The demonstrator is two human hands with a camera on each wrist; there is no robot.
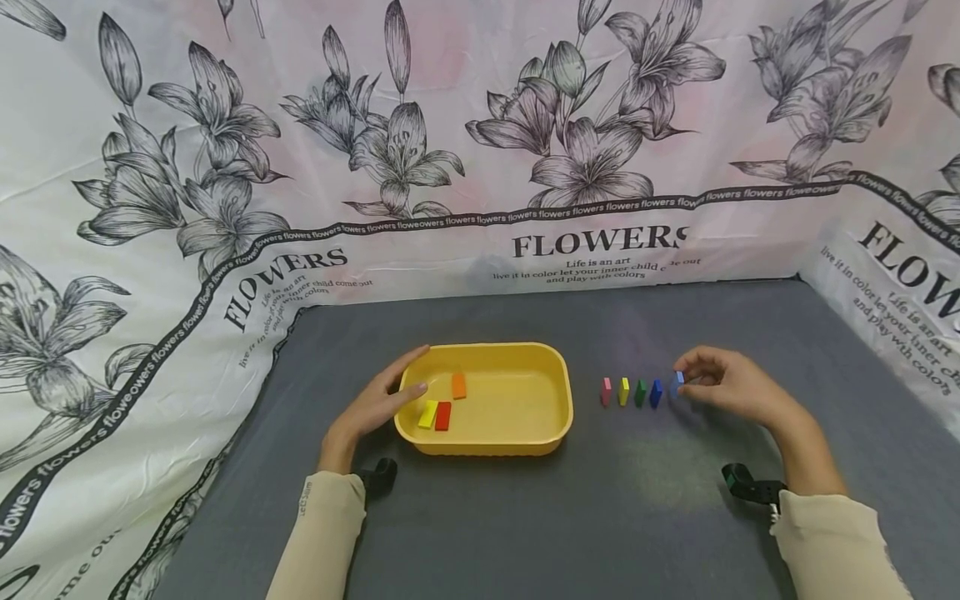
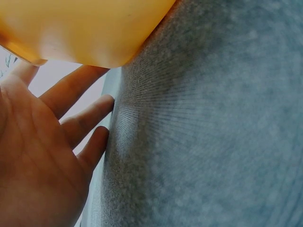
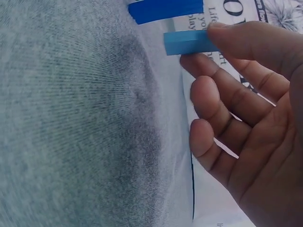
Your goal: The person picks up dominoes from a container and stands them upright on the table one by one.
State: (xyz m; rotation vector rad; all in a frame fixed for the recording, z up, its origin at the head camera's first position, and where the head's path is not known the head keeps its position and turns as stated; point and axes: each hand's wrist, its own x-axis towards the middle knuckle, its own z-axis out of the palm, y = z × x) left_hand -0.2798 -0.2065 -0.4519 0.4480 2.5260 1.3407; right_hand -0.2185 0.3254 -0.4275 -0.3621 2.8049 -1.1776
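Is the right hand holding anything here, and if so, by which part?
Yes: the right hand pinches a light blue rectangular block by its upper end.

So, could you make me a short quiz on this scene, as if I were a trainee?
1. What is the bare right hand pinching?
2. True or false: the bare left hand is clear of the yellow plastic tray with rounded corners.
3. How many blocks lie inside that tray?

Key:
1. A light blue rectangular block.
2. False; its thumb reaches over the rim.
3. Three: an orange block, a yellow block and a red block, all rectangular.
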